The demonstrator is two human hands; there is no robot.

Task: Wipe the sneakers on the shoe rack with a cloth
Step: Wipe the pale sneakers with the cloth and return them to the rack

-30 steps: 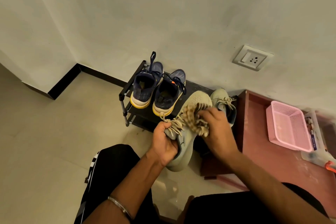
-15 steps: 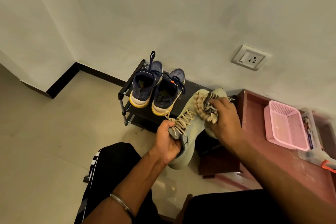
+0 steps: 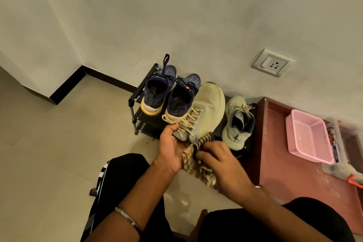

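Down from the toe comes the right hand (image 3: 222,165), fingers clutching the cloth (image 3: 196,155) (left hand (image 3: 170,149) grips the sneaker (image 3: 210,108)).

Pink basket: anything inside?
The pink basket on the red-brown cabinet shows only bare mesh floor. Its near corner is hidden by the rim; the clear box sits beside it.

A home, seemingly a plain room corner or entry by the wall. A low black shoe rack (image 3: 135,102) with sneakers (image 3: 157,92) on it stands against a painted wall that carries a switch-and-socket plate (image 3: 273,63), with pale floor tiles (image 3: 59,143) and a dark skirting (image 3: 68,84) below. Beside the rack a reddish-brown low cabinet (image 3: 275,153) bears a pink plastic basket (image 3: 294,143).
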